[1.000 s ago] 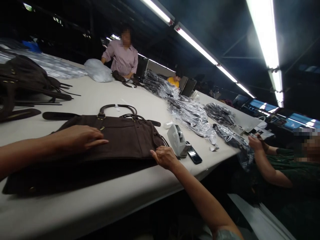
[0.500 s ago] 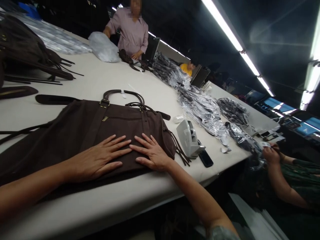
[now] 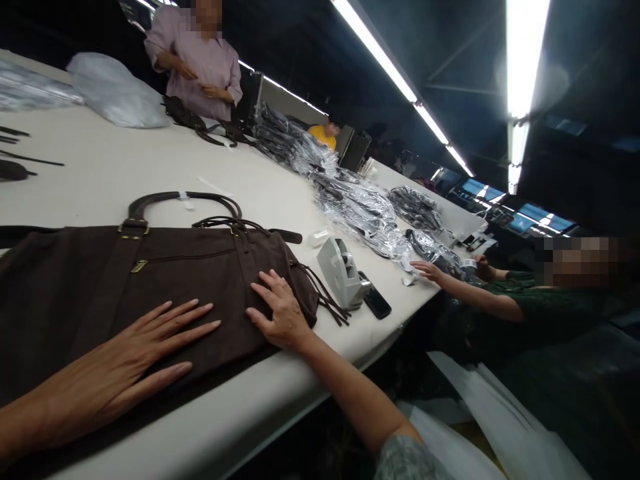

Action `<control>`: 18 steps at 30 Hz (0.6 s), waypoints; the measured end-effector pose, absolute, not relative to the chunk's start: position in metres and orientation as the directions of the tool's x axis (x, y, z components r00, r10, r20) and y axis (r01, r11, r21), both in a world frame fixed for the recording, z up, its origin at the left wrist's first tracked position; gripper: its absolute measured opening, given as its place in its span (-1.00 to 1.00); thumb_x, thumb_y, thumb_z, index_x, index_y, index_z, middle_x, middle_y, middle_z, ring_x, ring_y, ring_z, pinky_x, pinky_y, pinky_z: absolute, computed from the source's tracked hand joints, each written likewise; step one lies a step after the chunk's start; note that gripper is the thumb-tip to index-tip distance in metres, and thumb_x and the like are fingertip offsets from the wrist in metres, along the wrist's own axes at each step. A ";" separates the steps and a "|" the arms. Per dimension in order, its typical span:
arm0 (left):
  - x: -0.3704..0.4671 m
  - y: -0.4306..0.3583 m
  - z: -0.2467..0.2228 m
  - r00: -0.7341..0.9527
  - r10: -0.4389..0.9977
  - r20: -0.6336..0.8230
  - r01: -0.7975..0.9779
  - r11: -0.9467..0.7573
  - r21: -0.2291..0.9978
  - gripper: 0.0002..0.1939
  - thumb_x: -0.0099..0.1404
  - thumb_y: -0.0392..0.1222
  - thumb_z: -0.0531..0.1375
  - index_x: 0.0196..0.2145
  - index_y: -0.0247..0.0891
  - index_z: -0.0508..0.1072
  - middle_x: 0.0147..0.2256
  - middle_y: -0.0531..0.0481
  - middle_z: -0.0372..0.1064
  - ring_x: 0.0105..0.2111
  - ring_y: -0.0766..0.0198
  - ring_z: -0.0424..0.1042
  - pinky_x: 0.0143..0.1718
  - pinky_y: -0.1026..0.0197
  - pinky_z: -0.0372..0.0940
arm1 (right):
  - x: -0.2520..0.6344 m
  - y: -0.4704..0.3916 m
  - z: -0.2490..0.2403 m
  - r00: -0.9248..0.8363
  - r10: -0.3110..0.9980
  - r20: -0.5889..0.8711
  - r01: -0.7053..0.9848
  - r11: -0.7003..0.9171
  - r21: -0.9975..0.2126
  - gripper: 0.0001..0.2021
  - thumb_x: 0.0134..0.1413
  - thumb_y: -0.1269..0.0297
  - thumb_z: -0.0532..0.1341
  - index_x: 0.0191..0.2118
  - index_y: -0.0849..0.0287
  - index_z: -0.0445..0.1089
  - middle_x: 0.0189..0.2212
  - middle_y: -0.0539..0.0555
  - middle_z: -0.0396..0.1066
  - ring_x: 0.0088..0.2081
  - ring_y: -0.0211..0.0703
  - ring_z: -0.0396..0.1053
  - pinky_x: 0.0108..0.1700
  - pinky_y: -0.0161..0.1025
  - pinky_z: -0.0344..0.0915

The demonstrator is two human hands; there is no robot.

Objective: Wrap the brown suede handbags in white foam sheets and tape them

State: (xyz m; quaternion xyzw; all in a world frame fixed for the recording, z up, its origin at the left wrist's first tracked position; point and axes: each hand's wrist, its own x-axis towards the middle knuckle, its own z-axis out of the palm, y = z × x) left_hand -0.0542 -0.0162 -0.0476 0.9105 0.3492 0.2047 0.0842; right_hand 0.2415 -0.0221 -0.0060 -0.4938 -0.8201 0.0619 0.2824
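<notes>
A dark brown handbag point(image 3: 175, 287) lies flat on the pale table, its rolled handles point(image 3: 145, 203) pointing away from me and a white wrap around one of them. My left hand point(image 3: 135, 353) rests on the bag's front panel with fingers stretched out, below a zip with a brass-coloured pull point(image 3: 139, 266). Nearer the bag's right end, my right hand point(image 3: 280, 310) lies on the leather with fingers spread. Neither hand grips anything. Thin straps point(image 3: 330, 293) hang from the bag's right side. The bag's left end runs out of view.
A grey tape dispenser point(image 3: 343, 273) and a black phone point(image 3: 377, 301) lie right of the bag. Several plastic-wrapped bags point(image 3: 355, 200) line the table's far side. A co-worker in a pink shirt point(image 3: 197, 67) stands opposite; another in dark green point(image 3: 520, 293) reaches in from the right.
My hands have moved apart, the right towards the bag's right end. The view has turned right. The co-worker opposite has let go of the plastic; the one at right now stretches an arm over the table.
</notes>
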 end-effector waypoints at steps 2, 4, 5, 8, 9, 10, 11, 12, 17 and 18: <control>-0.057 -0.011 -0.047 0.732 0.626 0.267 0.572 -0.779 0.257 -0.39 0.33 0.14 0.02 0.31 0.35 0.02 0.34 0.28 0.02 0.35 0.14 0.08 0.38 -0.15 -0.09 | 0.240 -0.024 -0.009 -0.259 0.833 0.489 0.809 0.463 -0.361 -0.60 0.27 0.21 0.16 0.16 0.23 0.39 0.32 0.18 0.17 0.42 -0.07 -0.09 0.41 -0.05 -0.05; -0.057 -0.009 -0.043 0.727 0.641 0.247 0.585 -0.766 0.266 -0.40 0.33 0.16 0.00 0.30 0.35 0.01 0.34 0.28 0.02 0.35 0.10 0.07 0.36 -0.21 -0.08 | 0.238 -0.028 -0.011 -0.153 0.815 0.559 0.860 0.388 -0.330 -0.63 0.27 0.29 0.15 0.14 0.23 0.40 0.34 0.18 0.14 0.42 -0.05 -0.11 0.41 -0.03 -0.06; -0.056 -0.010 -0.040 0.717 0.659 0.228 0.599 -0.749 0.283 -0.41 0.32 0.18 -0.01 0.30 0.36 0.02 0.33 0.28 0.03 0.35 0.09 0.06 0.36 -0.23 -0.08 | 0.236 -0.031 -0.011 -0.094 0.806 0.584 0.889 0.332 -0.316 -0.61 0.26 0.31 0.15 0.17 0.23 0.37 0.35 0.19 0.11 0.42 -0.02 -0.11 0.41 0.00 -0.09; -0.050 -0.013 -0.029 0.685 0.718 0.126 0.655 -0.682 0.326 -0.41 0.30 0.25 -0.05 0.28 0.33 0.07 0.33 0.30 0.01 0.37 0.09 0.01 0.36 -0.24 -0.13 | 0.234 -0.037 -0.012 0.129 0.784 0.607 0.941 0.097 -0.325 -0.48 0.23 0.30 0.21 0.27 0.29 0.24 0.32 0.29 0.12 0.37 0.14 -0.01 0.38 0.11 -0.06; -0.048 -0.015 -0.026 0.676 0.732 0.086 0.672 -0.661 0.334 -0.40 0.30 0.27 -0.06 0.28 0.30 0.08 0.34 0.29 -0.02 0.38 0.11 -0.02 0.38 -0.21 -0.16 | 0.234 -0.038 -0.012 0.221 0.772 0.596 0.936 0.004 -0.352 -0.44 0.21 0.28 0.24 0.28 0.32 0.22 0.28 0.35 0.17 0.32 0.19 0.06 0.34 0.14 -0.01; -0.047 -0.016 -0.023 0.669 0.742 0.050 0.687 -0.642 0.338 -0.38 0.30 0.28 -0.08 0.29 0.27 0.09 0.35 0.29 -0.04 0.39 0.13 -0.05 0.39 -0.18 -0.19 | 0.234 -0.039 -0.013 0.315 0.756 0.574 0.917 -0.087 -0.388 -0.44 0.19 0.27 0.26 0.26 0.36 0.24 0.23 0.40 0.23 0.27 0.23 0.13 0.30 0.15 0.05; -0.046 -0.017 -0.020 0.661 0.750 0.021 0.701 -0.627 0.339 -0.36 0.29 0.30 -0.10 0.30 0.23 0.10 0.36 0.28 -0.06 0.40 0.16 -0.08 0.40 -0.14 -0.22 | 0.235 -0.038 -0.013 0.399 0.736 0.547 0.890 -0.166 -0.426 -0.48 0.18 0.26 0.27 0.21 0.38 0.29 0.16 0.44 0.29 0.21 0.26 0.19 0.25 0.15 0.10; -0.045 -0.018 -0.018 0.654 0.756 0.003 0.711 -0.616 0.339 -0.34 0.29 0.31 -0.12 0.30 0.20 0.10 0.37 0.28 -0.08 0.40 0.18 -0.10 0.41 -0.11 -0.24 | 0.236 -0.037 -0.014 0.465 0.717 0.519 0.860 -0.226 -0.457 -0.55 0.18 0.24 0.27 0.12 0.39 0.36 0.08 0.46 0.34 0.16 0.28 0.23 0.20 0.14 0.14; -0.043 -0.019 -0.017 0.651 0.759 -0.003 0.710 -0.608 0.355 -0.30 0.30 0.32 -0.16 0.32 0.10 0.13 0.38 0.22 -0.08 0.41 0.22 -0.13 0.43 -0.05 -0.28 | 0.241 -0.029 -0.009 0.570 0.700 0.429 0.781 -0.300 -0.548 -0.76 0.30 0.24 0.13 -0.25 0.26 0.49 -0.19 0.34 0.50 -0.05 0.19 0.41 0.04 -0.03 0.24; -0.043 -0.018 -0.018 0.652 0.758 0.007 0.704 -0.609 0.366 -0.30 0.31 0.31 -0.15 0.32 0.09 0.12 0.38 0.21 -0.07 0.41 0.22 -0.13 0.43 -0.05 -0.28 | 0.243 -0.028 -0.007 0.605 0.693 0.392 0.746 -0.320 -0.584 -0.72 0.33 0.22 0.09 -0.27 0.23 0.49 -0.22 0.31 0.52 -0.10 0.15 0.44 -0.02 -0.07 0.27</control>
